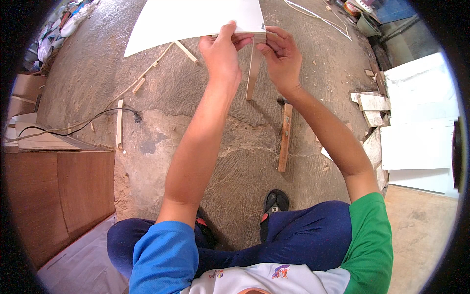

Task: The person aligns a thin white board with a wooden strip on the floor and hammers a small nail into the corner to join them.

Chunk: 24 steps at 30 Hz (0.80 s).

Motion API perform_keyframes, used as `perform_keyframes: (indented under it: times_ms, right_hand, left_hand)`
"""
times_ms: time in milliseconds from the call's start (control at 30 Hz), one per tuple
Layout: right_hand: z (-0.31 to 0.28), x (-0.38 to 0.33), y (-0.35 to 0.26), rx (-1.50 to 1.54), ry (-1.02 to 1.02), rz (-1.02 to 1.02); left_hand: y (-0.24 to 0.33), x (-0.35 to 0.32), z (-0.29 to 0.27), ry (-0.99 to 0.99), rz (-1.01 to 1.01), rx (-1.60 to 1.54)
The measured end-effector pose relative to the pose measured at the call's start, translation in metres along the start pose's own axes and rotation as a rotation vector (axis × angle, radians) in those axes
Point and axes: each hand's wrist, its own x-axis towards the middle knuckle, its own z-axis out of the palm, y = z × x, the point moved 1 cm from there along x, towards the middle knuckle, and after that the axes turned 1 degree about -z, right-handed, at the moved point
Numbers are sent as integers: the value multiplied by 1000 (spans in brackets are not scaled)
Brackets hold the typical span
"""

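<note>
A white board [200,19] spans the top of the view, its near edge facing me. My left hand [223,56] grips that edge, thumb lying on the white face and fingers curled underneath. From the board's right corner a wooden leg [253,76] reaches down toward the floor. My right hand [283,61] is closed at this corner, its thumb against the upper part of the leg and its fingertips by the board's edge. Whether a small piece sits between those fingers is hidden. On the floor below my right hand lies a hammer [284,139] with a wooden handle.
Thin wood strips [120,122] and a cable with a black plug [137,116] lie on the rough concrete floor at left. A brown wooden box [63,191] stands nearer. Wood offcuts [373,104] and white panels [416,117] are at right.
</note>
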Motion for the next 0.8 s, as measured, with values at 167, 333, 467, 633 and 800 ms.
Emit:
perform_keyframes:
  times_ms: [167,333,467,633,800]
  right_hand:
    - [1,1,2,16,6,-13]
    - [0,0,-3,27,2,-2]
    - [1,0,-2,57,5,-12]
    - [-1,0,0,40,-2,6]
    - [0,-1,2,75,10,7]
  left_hand:
    - [0,0,0,11,-1,8]
    - [1,0,1,8,-15,8]
    - [2,0,1,-9,-10,14]
    - [0,1,1,37,-15,26]
    - [1,0,0,8,-23,30]
